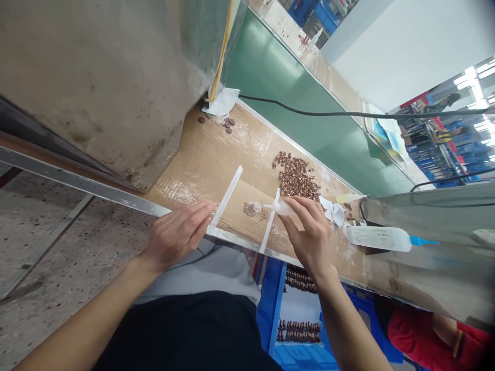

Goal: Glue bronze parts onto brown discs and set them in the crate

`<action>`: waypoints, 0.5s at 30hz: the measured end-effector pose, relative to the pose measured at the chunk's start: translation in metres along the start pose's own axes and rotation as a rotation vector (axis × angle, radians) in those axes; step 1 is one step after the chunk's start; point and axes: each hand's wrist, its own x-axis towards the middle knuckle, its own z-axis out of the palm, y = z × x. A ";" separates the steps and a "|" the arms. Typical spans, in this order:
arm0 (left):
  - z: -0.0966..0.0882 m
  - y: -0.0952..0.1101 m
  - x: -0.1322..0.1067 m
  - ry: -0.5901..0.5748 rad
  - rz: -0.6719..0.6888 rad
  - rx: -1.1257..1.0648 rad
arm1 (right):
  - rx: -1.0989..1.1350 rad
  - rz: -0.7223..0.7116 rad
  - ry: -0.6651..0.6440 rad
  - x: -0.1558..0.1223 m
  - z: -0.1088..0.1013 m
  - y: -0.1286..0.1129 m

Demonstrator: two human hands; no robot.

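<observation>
My right hand (311, 229) pinches a small translucent squeeze bottle (283, 207) with a thin nozzle. The nozzle points left at a small clear round dish (253, 208) on a cardboard sheet (234, 206). Tiny dark specks lie beside the dish. At the table's front edge, left of a white tape strip (228, 198), rests my left hand (180, 234), its fingers stretched out side by side with nothing visible in them. Beyond my right hand is a heap of small copper-coloured parts (297, 178).
A white bottle with a blue tip (381, 238) lies at the right. Below the edge stands a blue crate (270, 304) holding rows of copper-coloured parts. A green conveyor belt (278, 77) runs behind, crossed by a black cable (309, 113). A co-worker's red sleeve (410, 330) shows lower right.
</observation>
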 end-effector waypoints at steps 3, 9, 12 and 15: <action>-0.006 0.010 0.002 -0.008 -0.058 -0.126 | 0.215 0.205 0.068 -0.009 -0.002 -0.021; -0.029 0.057 -0.003 -0.069 -0.216 -0.365 | 0.817 0.509 0.006 -0.032 0.014 -0.098; -0.038 0.074 -0.010 -0.031 -0.256 -0.358 | 0.929 0.531 -0.008 -0.038 0.033 -0.131; -0.044 0.076 -0.013 -0.003 -0.259 -0.367 | 0.965 0.505 0.008 -0.040 0.048 -0.150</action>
